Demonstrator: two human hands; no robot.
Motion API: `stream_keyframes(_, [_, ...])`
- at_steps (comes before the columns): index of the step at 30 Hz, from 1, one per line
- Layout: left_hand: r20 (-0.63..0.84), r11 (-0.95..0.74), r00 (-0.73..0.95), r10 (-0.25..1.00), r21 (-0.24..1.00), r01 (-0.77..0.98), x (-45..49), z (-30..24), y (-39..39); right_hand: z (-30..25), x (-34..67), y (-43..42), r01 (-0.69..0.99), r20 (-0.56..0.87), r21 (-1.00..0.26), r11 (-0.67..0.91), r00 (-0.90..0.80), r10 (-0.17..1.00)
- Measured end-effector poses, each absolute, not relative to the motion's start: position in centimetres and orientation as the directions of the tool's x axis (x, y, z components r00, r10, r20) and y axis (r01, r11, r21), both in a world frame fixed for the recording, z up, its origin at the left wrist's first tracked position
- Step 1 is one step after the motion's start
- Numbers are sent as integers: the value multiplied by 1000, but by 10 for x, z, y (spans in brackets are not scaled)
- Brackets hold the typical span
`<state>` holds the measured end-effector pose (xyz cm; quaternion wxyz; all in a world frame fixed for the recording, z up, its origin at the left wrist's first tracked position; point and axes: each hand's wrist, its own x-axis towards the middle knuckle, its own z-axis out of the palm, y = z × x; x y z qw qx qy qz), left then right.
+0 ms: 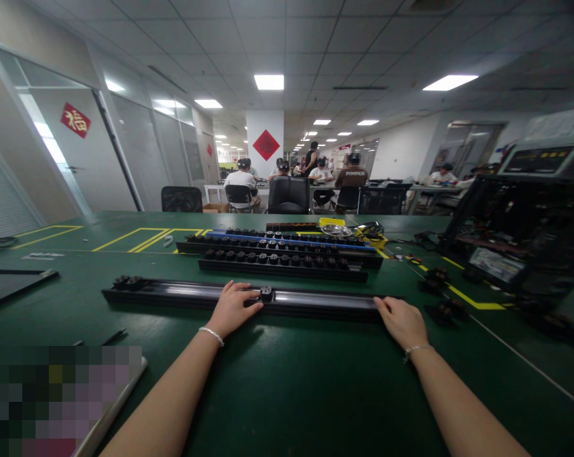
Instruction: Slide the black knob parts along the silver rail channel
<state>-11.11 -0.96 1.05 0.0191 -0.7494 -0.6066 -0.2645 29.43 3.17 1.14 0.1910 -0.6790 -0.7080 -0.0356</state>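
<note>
A long black rail (182, 294) with a shiny metal channel lies across the table in front of me. One small round black socket module (266, 293) sits in its channel near the middle, and a few similar modules (129, 282) stand at its left end. My left hand (235, 309) is closed over the rail just left of the middle module, fingers across the top and thumb on the near side. At the rail's right end, my right hand (405, 322) grips the edge between thumb and fingers. The right fingertips are partly hidden behind the hand.
Behind the rail lie more black rails (282, 265) filled with modules. Loose black modules (434, 279) and an opened computer case (506, 235) stand at right. A pixelated screen-like patch (63, 400) covers the lower left. People sit at tables farther back.
</note>
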Motion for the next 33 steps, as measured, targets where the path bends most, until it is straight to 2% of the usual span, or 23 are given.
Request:
stream_keyframes(8, [407, -295, 175, 897, 254, 921, -105, 12, -12, 9, 294, 32, 989, 351, -129, 70, -21, 936])
stream_keyframes(15, [419, -335, 216, 882, 233, 913, -107, 13, -12, 11, 293, 31, 987, 330, -143, 71, -20, 944])
stream_keyframes(24, [346, -332, 242, 907, 231, 915, -109, 13, -12, 12, 293, 31, 984, 324, -164, 74, -17, 946])
stream_keyframes(33, [308, -366, 306, 901, 160, 917, -96, 13, -16, 12, 292, 30, 984, 308, -159, 77, -24, 951])
